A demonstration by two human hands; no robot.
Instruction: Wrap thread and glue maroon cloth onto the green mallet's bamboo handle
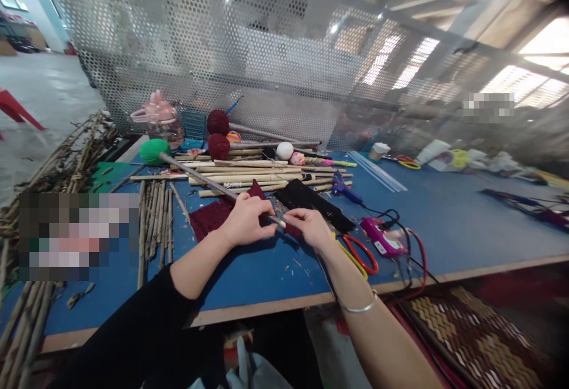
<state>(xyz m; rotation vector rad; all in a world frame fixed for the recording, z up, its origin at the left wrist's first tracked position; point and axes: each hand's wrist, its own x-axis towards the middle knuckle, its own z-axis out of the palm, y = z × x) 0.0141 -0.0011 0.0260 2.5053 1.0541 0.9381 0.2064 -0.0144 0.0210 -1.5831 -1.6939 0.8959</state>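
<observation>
My left hand (pixel 249 218) is closed around a thin grey-brown stick (pixel 202 180), near its lower right end. A ball wound in green yarn (pixel 154 151) caps the stick's far end. At the pale cut tip, the thumb and fingers of my right hand (pixel 309 226) are pinched together against the stick; anything small between them is hidden. Dark red cloth (pixel 210 218) lies under and beside my left hand. Behind my right hand is a folded black cloth (pixel 313 202). Scissors with red handles (pixel 362 254) rest right of my right wrist.
Cut sticks (pixel 155 217) lie at left, with pale sticks (pixel 249 177) and dark red balls (pixel 218 123) behind. A blue glue gun (pixel 345 188) and a purple corded device (pixel 384 238) sit at right. A perforated metal screen (pixel 267 63) bounds the back.
</observation>
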